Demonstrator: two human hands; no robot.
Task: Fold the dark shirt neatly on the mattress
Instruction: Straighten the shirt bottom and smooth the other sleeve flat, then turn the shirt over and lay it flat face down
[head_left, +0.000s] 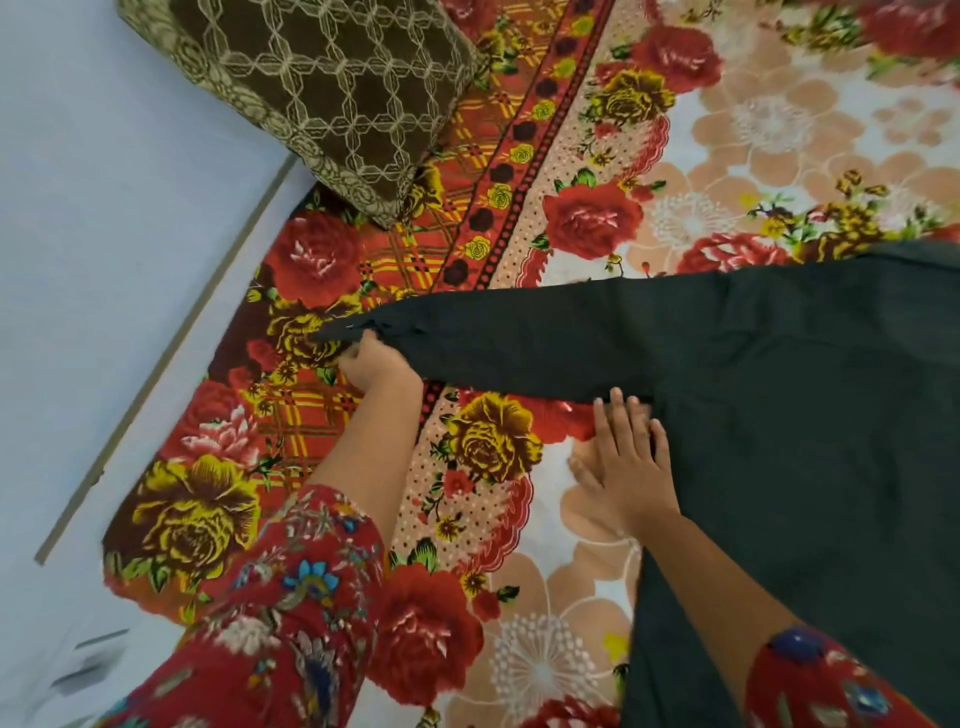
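Dark shirt (753, 389) sleeve stretched by left hand (376, 364) fingers.

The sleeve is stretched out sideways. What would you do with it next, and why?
Probably carry the sleeve across onto the dark shirt. The left hand grips its cuff end, and the right hand lies flat at the armpit, where a fold line could form.

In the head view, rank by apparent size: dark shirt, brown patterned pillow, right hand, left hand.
1. dark shirt
2. brown patterned pillow, partly out of frame
3. right hand, spread flat
4. left hand, curled on the sleeve end; unsure, hands near alike
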